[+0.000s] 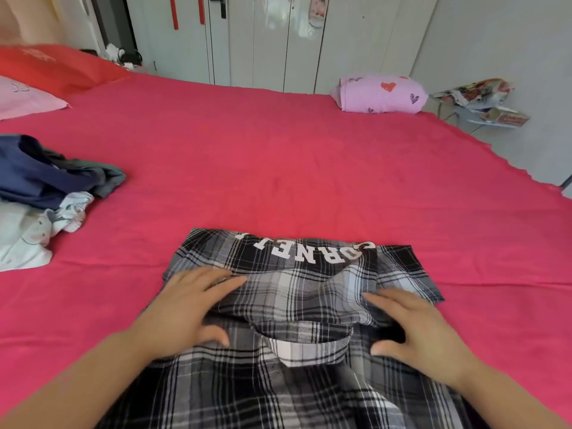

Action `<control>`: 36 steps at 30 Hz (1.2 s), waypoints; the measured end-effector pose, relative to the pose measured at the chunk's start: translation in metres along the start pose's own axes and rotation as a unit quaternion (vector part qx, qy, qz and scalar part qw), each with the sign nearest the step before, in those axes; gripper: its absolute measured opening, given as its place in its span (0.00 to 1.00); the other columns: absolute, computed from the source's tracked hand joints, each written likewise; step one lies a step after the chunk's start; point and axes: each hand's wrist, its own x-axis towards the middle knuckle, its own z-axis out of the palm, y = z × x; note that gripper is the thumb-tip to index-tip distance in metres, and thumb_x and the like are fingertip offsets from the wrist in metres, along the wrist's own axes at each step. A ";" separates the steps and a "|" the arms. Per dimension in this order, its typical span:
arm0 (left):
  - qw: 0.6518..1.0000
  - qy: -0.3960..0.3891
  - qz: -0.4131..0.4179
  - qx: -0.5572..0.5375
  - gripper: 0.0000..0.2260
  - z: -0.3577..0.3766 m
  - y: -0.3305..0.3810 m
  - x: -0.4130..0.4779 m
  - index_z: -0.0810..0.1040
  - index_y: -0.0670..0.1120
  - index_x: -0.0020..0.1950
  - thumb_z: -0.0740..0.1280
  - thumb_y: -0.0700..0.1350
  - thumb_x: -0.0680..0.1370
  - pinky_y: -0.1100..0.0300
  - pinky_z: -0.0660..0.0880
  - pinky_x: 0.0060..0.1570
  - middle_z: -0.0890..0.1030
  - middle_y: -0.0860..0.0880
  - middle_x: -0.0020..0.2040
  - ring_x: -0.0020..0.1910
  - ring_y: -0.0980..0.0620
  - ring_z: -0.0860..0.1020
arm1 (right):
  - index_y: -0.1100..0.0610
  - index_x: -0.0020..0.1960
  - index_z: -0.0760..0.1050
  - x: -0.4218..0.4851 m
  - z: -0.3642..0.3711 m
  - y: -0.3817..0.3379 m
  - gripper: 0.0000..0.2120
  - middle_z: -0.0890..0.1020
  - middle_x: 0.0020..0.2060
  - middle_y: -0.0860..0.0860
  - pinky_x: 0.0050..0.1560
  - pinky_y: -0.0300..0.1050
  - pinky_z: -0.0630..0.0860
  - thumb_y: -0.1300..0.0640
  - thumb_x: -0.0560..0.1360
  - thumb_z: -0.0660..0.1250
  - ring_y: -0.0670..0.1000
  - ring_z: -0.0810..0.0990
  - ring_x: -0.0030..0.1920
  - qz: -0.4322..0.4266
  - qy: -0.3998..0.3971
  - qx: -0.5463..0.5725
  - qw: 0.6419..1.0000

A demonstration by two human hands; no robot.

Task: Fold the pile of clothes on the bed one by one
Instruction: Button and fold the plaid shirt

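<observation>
A black, grey and white plaid shirt (297, 305) with white block letters lies partly folded on the pink bed sheet (278, 168), close to me. My left hand (185, 311) lies flat on its left side, fingers spread. My right hand (414, 329) rests on its right side, fingers spread over a fold of cloth. At the left edge sits the unfolded pile: a navy garment (40, 174), a grey one (108, 178) and a pale printed one (34, 233).
A folded lilac garment with hearts (380, 94) lies at the far right corner of the bed. Red and pink pillows (46, 72) are at the far left. White wardrobe doors (278, 38) stand behind the bed; a small cluttered rack (483, 100) is on the right.
</observation>
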 end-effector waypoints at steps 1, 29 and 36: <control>1.000 0.008 0.003 0.001 0.32 0.002 0.008 0.001 0.70 0.54 0.67 0.56 0.70 0.69 0.51 0.76 0.51 0.78 0.52 0.59 0.56 0.51 0.74 | 0.44 0.66 0.70 0.000 0.006 -0.005 0.33 0.77 0.58 0.44 0.58 0.51 0.74 0.31 0.65 0.65 0.49 0.76 0.59 -0.013 0.025 -0.034 0.999; 0.846 0.087 -0.474 -0.227 0.14 -0.009 -0.011 0.025 0.73 0.38 0.43 0.59 0.49 0.80 0.54 0.64 0.37 0.76 0.38 0.39 0.45 0.36 0.76 | 0.65 0.55 0.73 0.036 -0.011 0.035 0.12 0.80 0.50 0.67 0.43 0.50 0.67 0.58 0.75 0.62 0.66 0.78 0.52 0.388 0.075 0.109 0.912; 0.789 0.038 -0.539 -0.291 0.15 -0.009 -0.002 -0.003 0.74 0.33 0.56 0.65 0.45 0.77 0.51 0.69 0.49 0.77 0.32 0.53 0.55 0.35 0.75 | 0.64 0.58 0.73 0.015 -0.017 0.035 0.16 0.80 0.52 0.64 0.44 0.45 0.67 0.54 0.77 0.62 0.61 0.77 0.50 0.401 0.006 0.139 0.905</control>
